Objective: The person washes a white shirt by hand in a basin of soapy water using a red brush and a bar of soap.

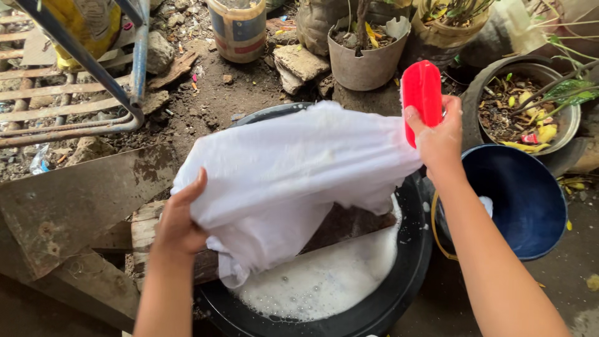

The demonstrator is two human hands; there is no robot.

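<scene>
A wet white cloth (pixel 293 175) is stretched over a wooden board (pixel 349 226) that lies across a black basin (pixel 413 249) of soapy water. My left hand (pixel 181 218) grips the cloth's left edge. My right hand (pixel 440 140) holds the cloth's right end together with a red brush (pixel 422 93), which stands upright above the cloth.
A dark blue bucket (pixel 524 200) stands right of the basin. Potted plants (pixel 367 53) and a painted bucket (pixel 239 28) sit on the dirt behind. A blue metal frame (pixel 125 75), wooden slats and a rusty sheet (pixel 75 200) lie to the left.
</scene>
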